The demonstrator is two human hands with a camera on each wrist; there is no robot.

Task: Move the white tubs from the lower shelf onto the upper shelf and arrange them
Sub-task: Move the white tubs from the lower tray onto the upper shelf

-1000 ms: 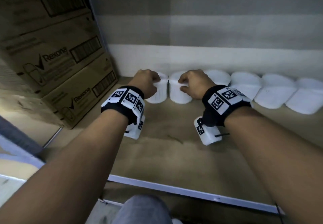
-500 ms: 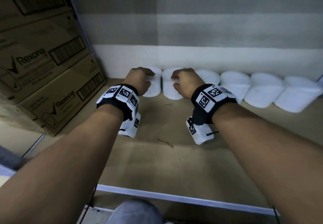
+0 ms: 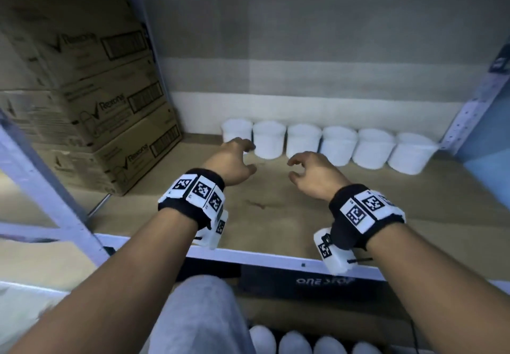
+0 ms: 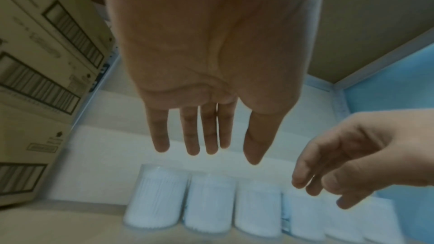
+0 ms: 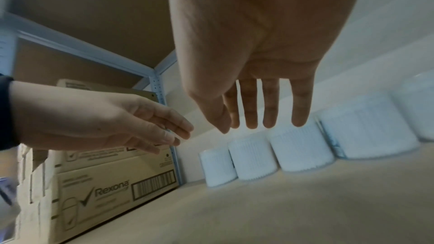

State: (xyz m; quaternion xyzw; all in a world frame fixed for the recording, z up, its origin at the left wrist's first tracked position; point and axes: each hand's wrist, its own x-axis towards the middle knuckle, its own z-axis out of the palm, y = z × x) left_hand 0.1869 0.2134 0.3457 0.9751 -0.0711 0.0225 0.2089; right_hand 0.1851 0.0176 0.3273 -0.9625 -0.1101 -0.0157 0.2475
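Shelf: brown upper shelf (image 3: 276, 224) with a pale metal front edge, against a grey and white back wall.
Left hand: left hand (image 3: 230, 164) hovers above the board, fingers loosely spread, holding nothing; its fingertips (image 4: 191, 150) are near the leftmost tub.
Right hand: right hand (image 3: 314, 172) hovers beside it, relaxed and slack, empty, just in front of the row.
Tubs: six white tubs (image 3: 338, 145) stand upright side by side along the back wall.
Lower shelf: more white tubs (image 3: 294, 342) show below, at the picture's bottom edge.
Boxes: stacked Rexona cartons (image 3: 91, 99) sit left of the row.
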